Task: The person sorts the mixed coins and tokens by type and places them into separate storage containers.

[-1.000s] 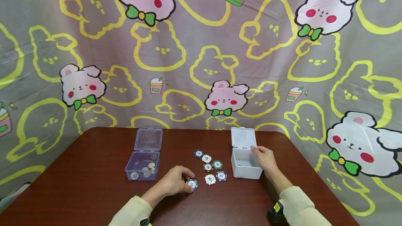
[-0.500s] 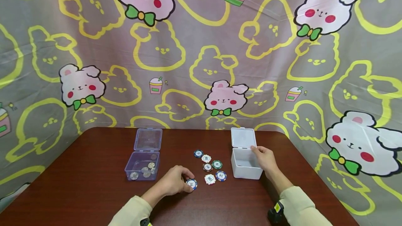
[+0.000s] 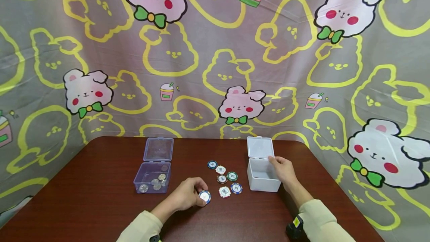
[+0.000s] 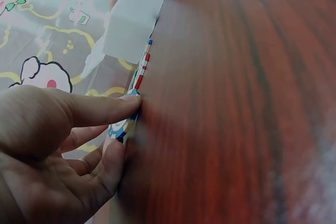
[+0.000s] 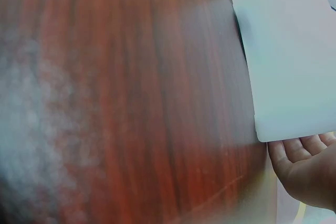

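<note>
My left hand (image 3: 187, 194) pinches a blue-and-white poker chip (image 3: 205, 196) between thumb and fingers, close over the table. In the left wrist view the chip (image 4: 122, 124) is tilted, almost edge-on. Several other poker chips lie to its right, among them a white one (image 3: 224, 192), a blue one (image 3: 236, 188) and a green one (image 3: 232, 176). My right hand (image 3: 284, 171) holds the right wall of a white plastic box (image 3: 263, 185), one digit over the rim near the raised lid (image 3: 260, 147). In the right wrist view, fingers (image 5: 296, 150) lie against the box's side (image 5: 289, 66).
A clear purple plastic box (image 3: 152, 188) with several silver coins (image 3: 156, 186) stands at the left, its lid (image 3: 158, 149) raised. The dark red-brown table (image 3: 84, 197) runs back to a grey curtain (image 3: 191, 85) printed with rabbits.
The chip in my left hand has tipped slightly, and its face looks brighter now. Both hands, the boxes and the other chips keep their places.
</note>
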A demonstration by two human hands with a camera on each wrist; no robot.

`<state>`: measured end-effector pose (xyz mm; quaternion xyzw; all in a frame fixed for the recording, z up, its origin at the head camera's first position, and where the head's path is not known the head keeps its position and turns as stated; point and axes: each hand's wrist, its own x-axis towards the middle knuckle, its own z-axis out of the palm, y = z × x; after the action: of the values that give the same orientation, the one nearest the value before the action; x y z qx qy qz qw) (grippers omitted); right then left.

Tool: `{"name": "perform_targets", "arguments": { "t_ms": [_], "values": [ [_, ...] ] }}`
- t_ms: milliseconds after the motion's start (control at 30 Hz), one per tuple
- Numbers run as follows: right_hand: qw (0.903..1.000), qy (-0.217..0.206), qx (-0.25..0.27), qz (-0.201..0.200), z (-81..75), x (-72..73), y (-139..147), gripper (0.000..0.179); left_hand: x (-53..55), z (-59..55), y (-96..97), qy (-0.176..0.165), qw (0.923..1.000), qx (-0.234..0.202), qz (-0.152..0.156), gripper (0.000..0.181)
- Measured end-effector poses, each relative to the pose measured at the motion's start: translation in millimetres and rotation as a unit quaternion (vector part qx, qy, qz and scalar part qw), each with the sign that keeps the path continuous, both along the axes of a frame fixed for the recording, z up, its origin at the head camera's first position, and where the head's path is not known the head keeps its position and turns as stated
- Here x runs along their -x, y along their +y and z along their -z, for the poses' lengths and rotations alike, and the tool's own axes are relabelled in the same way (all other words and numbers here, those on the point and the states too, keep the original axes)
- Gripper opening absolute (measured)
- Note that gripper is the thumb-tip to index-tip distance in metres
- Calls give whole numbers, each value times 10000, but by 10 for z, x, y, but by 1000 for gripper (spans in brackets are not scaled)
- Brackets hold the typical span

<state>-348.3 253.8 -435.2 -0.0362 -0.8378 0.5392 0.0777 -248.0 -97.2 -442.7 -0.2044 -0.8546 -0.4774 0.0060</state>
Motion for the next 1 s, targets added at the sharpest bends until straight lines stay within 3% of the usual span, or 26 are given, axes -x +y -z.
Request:
{"name": "perform_targets", "arguments": {
  "t_ms": [200,433,667,1000],
  "values": [
    [10000,-21,-6,9,5,3,4,45,-4,-1,1,5,9999,-113,-7,35],
    [10000,16,14,47,2,16,-6,44,-5,-5,-14,-358,9980,-515,-45,30],
    [10000,44,-28,29,7,22,-2,44,1,-4,-52,-443,9964,-729,14,25],
    [10000,20,-21,24,-8,3,-4,44,10,3,-15,-894,9882,-1240,106,23]
  ]
}}
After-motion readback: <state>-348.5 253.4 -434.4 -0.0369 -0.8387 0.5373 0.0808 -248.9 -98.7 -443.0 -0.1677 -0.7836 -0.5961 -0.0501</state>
